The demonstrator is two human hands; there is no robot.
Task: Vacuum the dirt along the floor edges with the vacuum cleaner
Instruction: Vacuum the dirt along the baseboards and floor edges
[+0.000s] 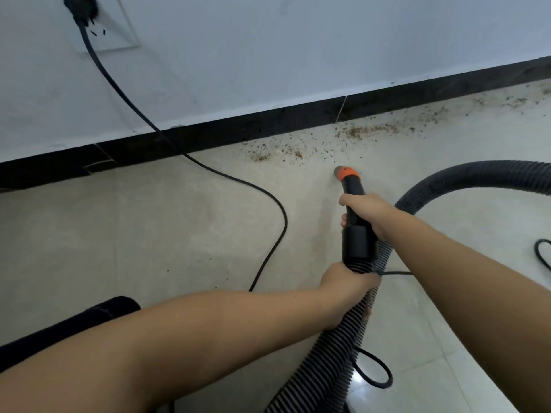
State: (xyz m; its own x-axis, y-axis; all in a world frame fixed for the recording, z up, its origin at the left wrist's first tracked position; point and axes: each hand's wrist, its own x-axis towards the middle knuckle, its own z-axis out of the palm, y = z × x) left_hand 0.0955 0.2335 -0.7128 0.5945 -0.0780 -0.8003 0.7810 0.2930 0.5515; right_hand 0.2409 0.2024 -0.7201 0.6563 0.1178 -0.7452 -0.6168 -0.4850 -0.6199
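A black power cord crosses the floor left of the nozzle. Brown dirt lines the baseboard beyond. Right hand grips the nozzle tube; left hand grips the ribbed hose.

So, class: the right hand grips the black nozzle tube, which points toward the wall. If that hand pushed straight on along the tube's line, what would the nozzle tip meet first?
The right hand would likely drive the nozzle into the scattered brown dirt, then the black baseboard; depth is uncertain.

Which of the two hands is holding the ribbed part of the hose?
The left hand grips the black ribbed hose; the right hand holds the smooth black nozzle tube nearer its orange tip.
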